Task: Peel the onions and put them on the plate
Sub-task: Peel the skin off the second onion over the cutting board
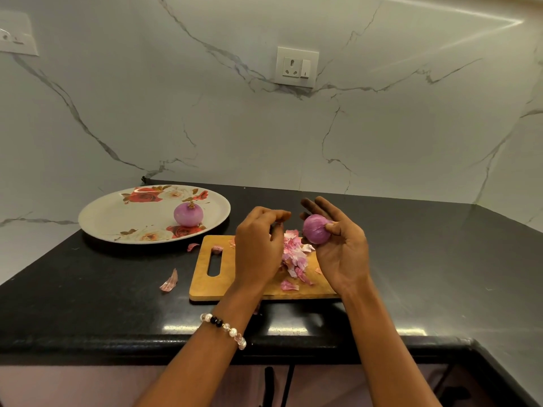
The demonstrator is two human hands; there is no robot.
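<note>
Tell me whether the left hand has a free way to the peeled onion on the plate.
Probably yes: the left hand hovers over the cutting board, nothing stands between it and the onion on the plate, and its fingers seem to hold at most a scrap of peel.

black granite countertop (411, 274), glossy, speckled, rounded front edge, butts into a marble-look backsplash at the rear and on both sides. directly on it: floral oval plate (117, 212) at rear left, near the back wall; wooden cutting board (202, 286) centre, just right of and in front of the plate, slot handle at its left end, close to the plate but not touching. loose onion skin scrap (169, 282) on the counter left of the board; a smaller scrap (192, 246) between plate and board.
</note>
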